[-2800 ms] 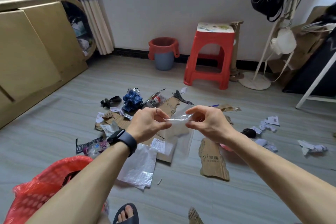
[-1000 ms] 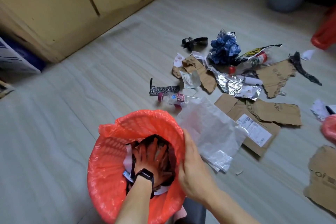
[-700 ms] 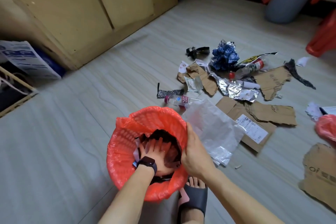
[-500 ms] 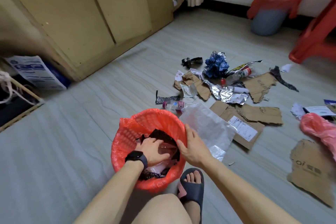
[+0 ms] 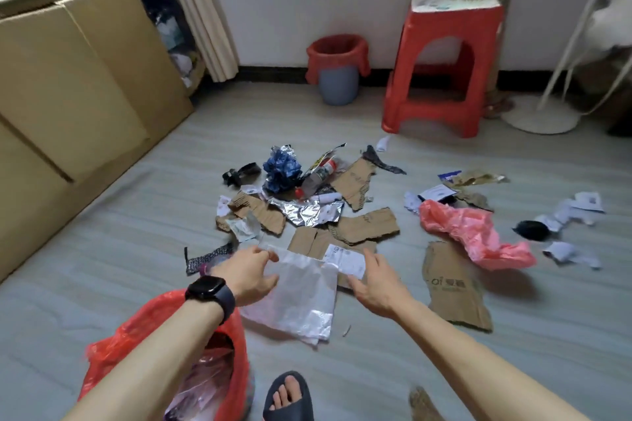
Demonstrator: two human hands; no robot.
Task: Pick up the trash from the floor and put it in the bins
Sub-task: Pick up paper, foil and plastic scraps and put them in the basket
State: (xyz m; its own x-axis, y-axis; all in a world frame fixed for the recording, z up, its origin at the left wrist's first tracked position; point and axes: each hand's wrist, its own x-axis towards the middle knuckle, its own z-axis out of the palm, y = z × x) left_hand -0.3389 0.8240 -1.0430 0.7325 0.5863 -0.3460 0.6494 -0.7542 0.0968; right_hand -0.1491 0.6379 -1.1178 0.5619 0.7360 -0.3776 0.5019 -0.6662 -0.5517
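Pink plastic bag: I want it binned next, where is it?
Head view, right side: the pink plastic bag lies on the floor, just beyond the printed cardboard piece, left of a black object.

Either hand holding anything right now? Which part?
Right hand holds nothing, fingers spread. Left hand is at the white plastic bag's far left corner; a pinch cannot be told.

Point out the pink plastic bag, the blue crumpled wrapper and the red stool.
pink plastic bag point(image 5: 468, 231): head view, on its crumpled middle.
blue crumpled wrapper point(image 5: 282, 169): head view, on its bunched centre.
red stool point(image 5: 451, 23): head view, on the front panel under the seat.
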